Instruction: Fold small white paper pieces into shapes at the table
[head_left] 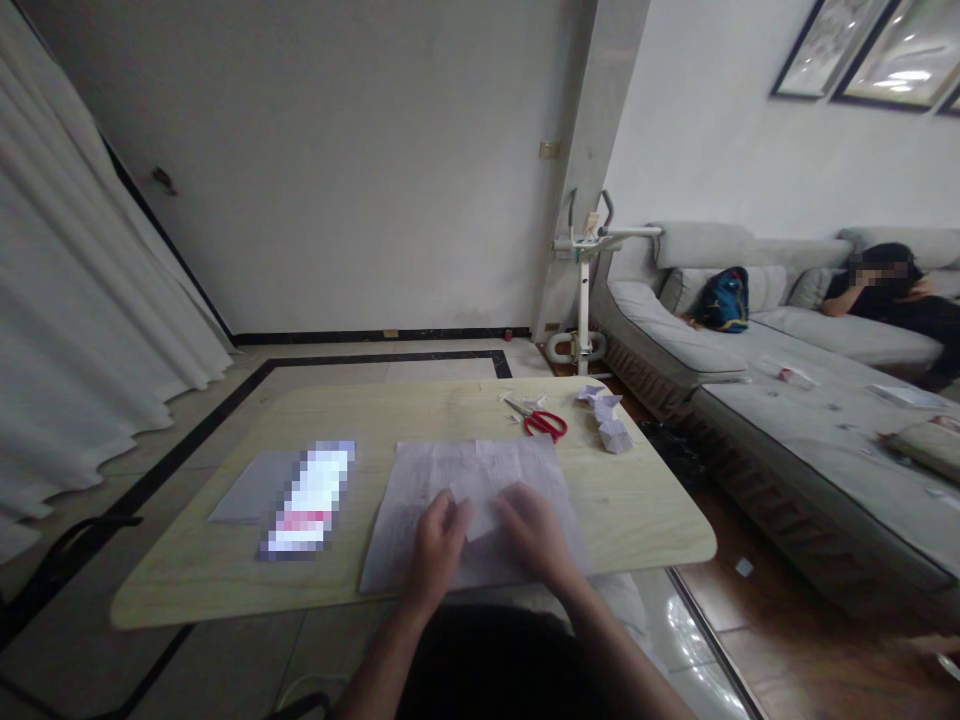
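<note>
A small piece of white paper [481, 520] is held between my two hands, above a large printed sheet [405, 490] spread on the table. My left hand [442, 535] grips its left edge with the fingers curled. On the other side, my right hand [531, 525] pinches its right edge. Beyond the sheet lie red-handled scissors [546, 425], their blades pointing up and left. Several folded paper pieces [607, 410] sit to the right of the scissors, and small paper scraps lie around the blades.
On the left of the light wooden table [180, 570], a blurred-out bright phone-like screen [311, 495] lies partly over white paper [244, 490]. A grey sofa [810, 420] stands at right, with a blue backpack [726, 300] and a person [885, 285] on it. White exercise equipment [583, 300] stands behind.
</note>
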